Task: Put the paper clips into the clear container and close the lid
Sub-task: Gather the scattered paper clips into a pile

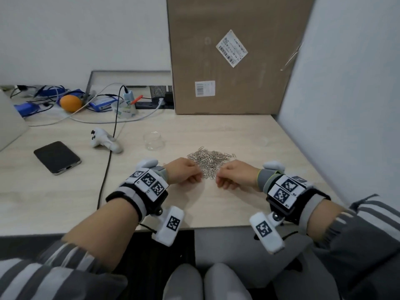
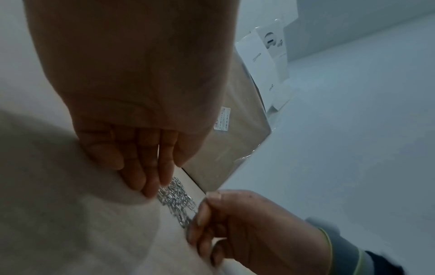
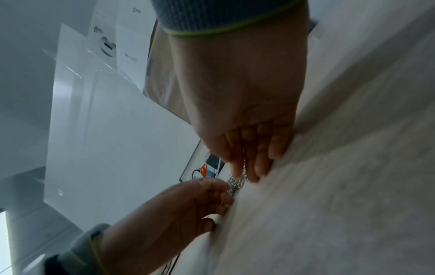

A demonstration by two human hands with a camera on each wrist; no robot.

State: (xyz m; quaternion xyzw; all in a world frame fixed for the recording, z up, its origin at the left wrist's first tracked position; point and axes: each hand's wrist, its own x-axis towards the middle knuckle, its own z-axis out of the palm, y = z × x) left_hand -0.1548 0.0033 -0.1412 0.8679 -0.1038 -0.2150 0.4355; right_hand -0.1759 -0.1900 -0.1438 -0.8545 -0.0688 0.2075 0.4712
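Note:
A heap of silver paper clips (image 1: 208,162) lies on the pale wooden desk (image 1: 65,191). Behind it to the left the clear container (image 1: 154,140) stands upright, open and empty. A faint clear round piece (image 1: 263,141) at the right may be its lid. My left hand (image 1: 194,177) rests at the heap's near left edge, fingertips (image 2: 150,189) on the desk touching the clips (image 2: 179,201). At the near right edge, the thumb and fingers of my right hand (image 1: 220,179) pinch into the clips (image 3: 237,183).
A tall cardboard box (image 1: 233,57) stands behind the heap and a white partition (image 1: 346,83) closes the right side. To the left lie a black phone (image 1: 57,157), a white controller (image 1: 104,140) with a black cable (image 1: 106,169), a tape roll (image 1: 125,110) and an orange (image 1: 70,103).

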